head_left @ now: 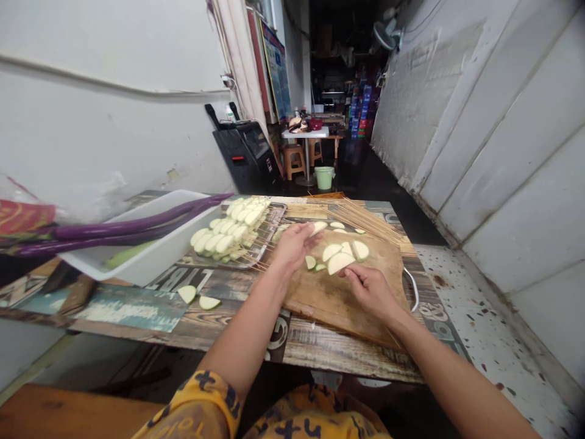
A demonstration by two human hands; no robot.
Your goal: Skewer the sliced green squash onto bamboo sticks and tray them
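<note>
Between the fingertips of my right hand (pixel 368 288) is a half-round zucchini slice (pixel 340 263), white with a thin green rim, held just above the cutting board (pixel 336 305). My left hand (pixel 295 245) is pinched at the far left of the board, with another zucchini slice (pixel 319 228) at its fingertips. Whether a skewer is also in that hand is hidden. More loose slices (pixel 361 250) lie on the board around both hands. To the left, a metal tray (pixel 274 227) bears stacked skewered slices (pixel 223 235), their sticks pointing toward my left arm.
Bare bamboo skewers (pixel 370 221) lie at the table's far right. A white bin (pixel 137 274) at left holds a green vegetable, with long purple eggplants (pixel 132 229) across it. Two slices (pixel 209 302) rest on the table near a knife (pixel 77 295). The board has a metal handle (pixel 415 289).
</note>
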